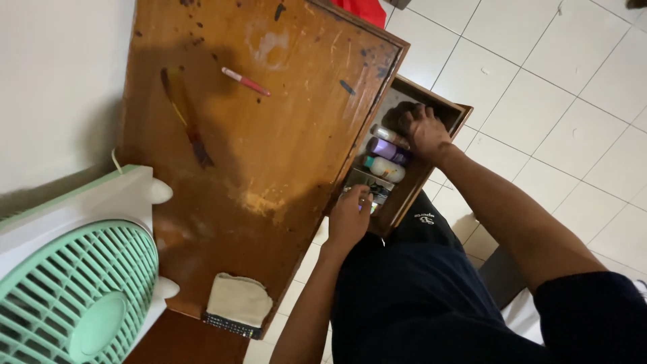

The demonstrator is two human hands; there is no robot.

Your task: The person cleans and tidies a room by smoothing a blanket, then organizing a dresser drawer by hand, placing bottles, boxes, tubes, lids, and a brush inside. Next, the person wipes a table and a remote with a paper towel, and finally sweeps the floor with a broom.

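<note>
Dark shorts (418, 296) and right forearm filling the lower right of the frame, nearest the lens. Pale green fan (74, 269) at lower left, against the wall. Worn brown bench (269, 121) across the upper centre, scratched and stained. Open drawer (448, 111) jutting from the bench edge toward the tiled floor (559, 81), right of centre.

Right hand (424, 128) sunk in the far end of the drawer, fingers curled down over something dark; what is gripped, cannot tell. Left hand (350, 216) at the near end of the drawer, fingertips touching a small box (373, 185), not closed round it.

Between the hands, in the drawer: purple bottle (387, 149), white bottle (385, 168) just beside it, clear bottle (387, 133) next to the right hand.

Folded cloth (237, 300) on the bench's lower edge, lying on a dark remote (229, 327). Red pen (245, 81) near upper centre of the bench top.
</note>
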